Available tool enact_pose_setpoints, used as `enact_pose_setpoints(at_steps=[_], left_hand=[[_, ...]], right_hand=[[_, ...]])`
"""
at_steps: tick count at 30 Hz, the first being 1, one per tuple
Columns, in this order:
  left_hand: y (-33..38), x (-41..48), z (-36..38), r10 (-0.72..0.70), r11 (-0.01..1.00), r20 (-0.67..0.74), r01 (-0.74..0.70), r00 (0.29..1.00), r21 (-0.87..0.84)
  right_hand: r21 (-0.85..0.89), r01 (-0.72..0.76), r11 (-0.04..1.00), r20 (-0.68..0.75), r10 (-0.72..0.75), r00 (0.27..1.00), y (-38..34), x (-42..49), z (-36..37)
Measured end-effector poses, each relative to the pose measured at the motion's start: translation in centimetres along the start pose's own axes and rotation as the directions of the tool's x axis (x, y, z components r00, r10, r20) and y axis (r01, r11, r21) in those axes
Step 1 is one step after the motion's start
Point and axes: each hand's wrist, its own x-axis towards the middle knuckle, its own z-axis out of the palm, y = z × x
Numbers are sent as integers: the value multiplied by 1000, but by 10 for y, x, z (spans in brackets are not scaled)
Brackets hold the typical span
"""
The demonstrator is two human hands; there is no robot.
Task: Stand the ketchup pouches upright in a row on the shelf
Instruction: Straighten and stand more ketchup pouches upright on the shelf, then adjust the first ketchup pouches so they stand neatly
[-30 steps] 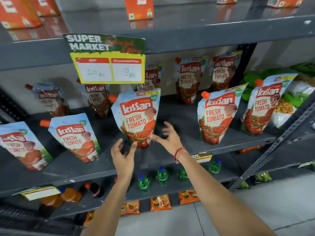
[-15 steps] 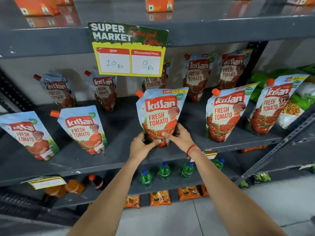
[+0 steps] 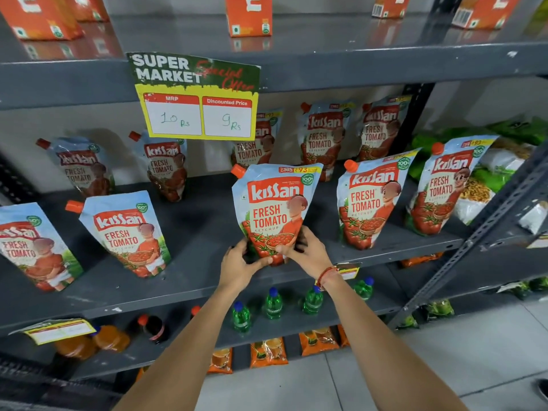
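Gripping the upright ketchup pouch (image 3: pixel 274 212) at its base, left hand (image 3: pixel 238 264) and right hand (image 3: pixel 308 252) keep its spout top-left.

Grey metal shelf (image 3: pixel 207 280): ketchup pouches (image 3: pixel 124 232) standing upright (front and back rows).

Both bare forearms reach up and forward from the bottom of the view, converging toward the centre. Left hand (image 3: pixel 237 262): palm turned inward, thumb pointing right across the front, fingers curled round the back, grip closed on the lower left of a ketchup pouch (image 3: pixel 274 209). Right hand (image 3: pixel 308 252): mirrors it, thumb pressed on the lower front, fingers wrapped behind the right edge. Thumbs nearly meet. Red thread band (image 3: pixel 326 275) on right wrist. Wrists slightly bent upward.
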Motion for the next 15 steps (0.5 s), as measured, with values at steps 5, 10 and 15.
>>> enact_pose_setpoints(at_steps=[5, 10, 15], left_hand=[[5, -6, -5, 28, 999, 47, -26, 998, -47], [-6, -19, -39, 57, 991, -87, -66, 995, -114], [-32, -46, -93, 50, 970, -330, -125, 943, -211]], right_hand=[[18, 8, 1000, -163, -5, 987, -3, -10, 4], [-77, 126, 989, -568, -148, 810, -7, -34, 42], [-238, 234, 943, -621, -333, 709, -26, -46, 104]])
